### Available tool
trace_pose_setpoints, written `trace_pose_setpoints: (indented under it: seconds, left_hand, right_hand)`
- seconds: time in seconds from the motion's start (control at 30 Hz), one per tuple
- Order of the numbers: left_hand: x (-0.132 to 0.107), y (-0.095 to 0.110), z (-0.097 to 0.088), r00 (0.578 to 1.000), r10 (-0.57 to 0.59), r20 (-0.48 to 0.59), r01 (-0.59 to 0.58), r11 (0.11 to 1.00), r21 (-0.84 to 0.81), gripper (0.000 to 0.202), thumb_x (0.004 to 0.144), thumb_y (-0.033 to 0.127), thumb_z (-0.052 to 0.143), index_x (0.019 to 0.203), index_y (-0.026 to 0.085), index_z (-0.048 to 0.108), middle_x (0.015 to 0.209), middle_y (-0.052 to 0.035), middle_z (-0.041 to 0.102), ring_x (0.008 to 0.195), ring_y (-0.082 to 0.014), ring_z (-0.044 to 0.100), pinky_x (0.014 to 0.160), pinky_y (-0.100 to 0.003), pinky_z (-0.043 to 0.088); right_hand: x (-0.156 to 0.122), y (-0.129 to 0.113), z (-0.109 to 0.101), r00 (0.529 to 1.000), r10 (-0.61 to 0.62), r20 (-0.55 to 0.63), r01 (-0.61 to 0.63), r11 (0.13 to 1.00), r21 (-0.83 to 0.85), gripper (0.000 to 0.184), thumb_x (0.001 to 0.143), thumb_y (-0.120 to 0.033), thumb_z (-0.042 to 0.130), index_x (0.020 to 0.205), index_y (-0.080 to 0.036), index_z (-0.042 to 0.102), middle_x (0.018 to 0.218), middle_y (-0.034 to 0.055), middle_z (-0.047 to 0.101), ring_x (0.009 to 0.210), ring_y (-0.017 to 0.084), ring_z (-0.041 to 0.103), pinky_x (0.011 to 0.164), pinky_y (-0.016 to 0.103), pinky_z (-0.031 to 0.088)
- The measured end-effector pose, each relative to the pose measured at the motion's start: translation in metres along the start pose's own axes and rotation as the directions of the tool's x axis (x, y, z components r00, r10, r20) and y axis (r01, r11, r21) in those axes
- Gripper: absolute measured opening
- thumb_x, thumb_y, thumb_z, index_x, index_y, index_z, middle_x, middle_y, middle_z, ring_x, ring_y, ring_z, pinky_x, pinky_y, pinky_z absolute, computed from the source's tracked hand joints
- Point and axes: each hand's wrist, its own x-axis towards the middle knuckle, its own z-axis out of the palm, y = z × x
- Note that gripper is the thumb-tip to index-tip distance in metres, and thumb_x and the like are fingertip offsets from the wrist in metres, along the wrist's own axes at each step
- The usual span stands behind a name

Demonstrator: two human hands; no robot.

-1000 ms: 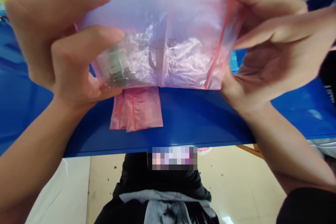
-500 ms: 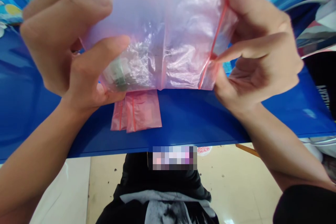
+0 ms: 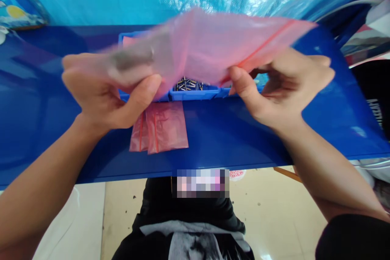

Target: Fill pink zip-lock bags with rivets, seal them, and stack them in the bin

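A large pink translucent zip bag (image 3: 219, 44) is stretched between my two hands, above the blue table. My left hand (image 3: 103, 93) grips its left end, thumb in front; a dark greenish, blurred item shows through the plastic there. My right hand (image 3: 280, 85) pinches the lower edge near the red zip strip, thumb and fingers together. Below the bag, two smaller pink zip bags (image 3: 167, 128) overlap flat near the table's front edge. Behind the big bag, partly hidden, stands a blue parts bin (image 3: 195, 95) holding several small metal screw-like pieces.
The blue table (image 3: 231, 138) runs across the view. Another blue bin (image 3: 122, 37) with pink plastic in it is mostly covered by the bag. A blue and white sheet (image 3: 106, 6) hangs at the back. Black cloth (image 3: 370, 93) and a white cable lie at the right edge.
The big bag has dropped lower and tilted flatter, so the bins behind it now show. Both hands have moved down with it, still holding it. The small bags have stayed put.
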Motion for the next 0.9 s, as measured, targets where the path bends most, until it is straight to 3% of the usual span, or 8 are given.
trace_pose_setpoints:
  seconds: [0.13, 0.27, 0.4, 0.5, 0.63, 0.73, 0.83, 0.9]
  left_hand:
    - [0.0, 0.005, -0.001, 0.998, 0.043, -0.047, -0.056, 0.941, -0.335, 0.046, 0.092, 0.05, 0.083, 0.057, 0.023, 0.072, 0.057, 0.0028, 0.056, 0.049, -0.0099, 0.055, 0.048, -0.027, 0.043]
    - [0.009, 0.021, -0.004, 0.996, -0.074, 0.051, 0.089, 0.869, -0.487, 0.025, 0.091, 0.047, 0.087, 0.075, 0.027, 0.085, 0.054, 0.0038, 0.054, 0.043, -0.0084, 0.051, 0.038, -0.023, 0.032]
    - [0.013, 0.031, -0.008, 0.981, -0.12, 0.153, 0.182, 0.842, -0.508, 0.056, 0.085, 0.05, 0.092, 0.05, 0.017, 0.065, 0.046, 0.0032, 0.041, 0.039, -0.0056, 0.042, 0.039, -0.024, 0.032]
    - [0.015, 0.032, -0.008, 0.97, -0.143, 0.195, 0.225, 0.826, -0.516, 0.071, 0.084, 0.054, 0.092, 0.043, 0.015, 0.049, 0.042, 0.0034, 0.035, 0.036, -0.0056, 0.04, 0.038, -0.023, 0.03]
    - [0.013, 0.026, -0.007, 0.963, -0.128, 0.236, 0.237, 0.819, -0.523, 0.068, 0.09, 0.051, 0.087, 0.045, 0.015, 0.051, 0.043, 0.0033, 0.041, 0.036, -0.0056, 0.041, 0.036, -0.021, 0.03]
    - [0.01, 0.018, -0.009, 0.971, -0.08, 0.226, 0.179, 0.871, -0.458, 0.055, 0.097, 0.048, 0.08, 0.053, 0.018, 0.066, 0.049, 0.0032, 0.054, 0.038, -0.0041, 0.042, 0.037, -0.019, 0.03]
    - [0.007, 0.01, -0.009, 0.98, -0.068, 0.187, 0.127, 0.939, -0.32, 0.038, 0.099, 0.044, 0.078, 0.067, 0.023, 0.079, 0.058, 0.0022, 0.065, 0.046, -0.0073, 0.053, 0.04, -0.019, 0.033]
    - [0.007, 0.008, -0.007, 0.982, -0.004, 0.191, 0.061, 0.954, -0.295, 0.036, 0.097, 0.043, 0.08, 0.067, 0.023, 0.078, 0.055, 0.0034, 0.061, 0.046, -0.0071, 0.051, 0.04, -0.019, 0.031]
  right_hand:
    - [-0.001, -0.008, 0.001, 0.988, 0.14, 0.068, -0.154, 0.944, 0.294, 0.019, 0.097, -0.026, 0.076, 0.079, -0.03, 0.07, 0.063, -0.0054, 0.069, 0.049, 0.015, 0.059, 0.048, 0.036, 0.042]
    - [-0.001, -0.008, 0.005, 0.972, 0.229, 0.045, -0.223, 0.852, 0.475, 0.024, 0.095, -0.028, 0.076, 0.073, -0.03, 0.068, 0.054, -0.0044, 0.058, 0.045, 0.017, 0.051, 0.046, 0.038, 0.035]
    - [0.001, -0.003, 0.009, 0.956, 0.294, 0.018, -0.255, 0.797, 0.547, 0.026, 0.089, -0.037, 0.082, 0.067, -0.027, 0.07, 0.054, -0.0026, 0.045, 0.049, 0.015, 0.043, 0.047, 0.033, 0.031]
    - [0.001, -0.002, 0.01, 0.947, 0.32, 0.035, -0.276, 0.752, 0.598, 0.022, 0.087, -0.038, 0.082, 0.07, -0.027, 0.073, 0.056, -0.0027, 0.044, 0.049, 0.015, 0.042, 0.046, 0.031, 0.033]
    - [0.0, -0.002, 0.009, 0.956, 0.291, 0.034, -0.252, 0.758, 0.602, 0.02, 0.088, -0.033, 0.079, 0.07, -0.027, 0.072, 0.056, -0.0026, 0.046, 0.048, 0.015, 0.043, 0.045, 0.031, 0.034]
    - [0.004, 0.0, 0.006, 0.967, 0.248, 0.06, -0.227, 0.728, 0.647, 0.013, 0.091, -0.032, 0.076, 0.079, -0.027, 0.075, 0.061, -0.0019, 0.055, 0.049, 0.015, 0.049, 0.045, 0.031, 0.041]
    - [0.009, 0.0, 0.003, 0.98, 0.103, 0.173, -0.197, 0.662, 0.723, 0.028, 0.103, -0.047, 0.062, 0.092, -0.031, 0.082, 0.091, 0.0032, 0.078, 0.083, 0.024, 0.075, 0.069, 0.038, 0.065]
    - [0.009, -0.001, 0.002, 0.961, 0.051, 0.272, -0.234, 0.677, 0.698, 0.033, 0.106, -0.053, 0.059, 0.104, -0.034, 0.086, 0.134, 0.0035, 0.077, 0.126, 0.029, 0.073, 0.103, 0.048, 0.066]
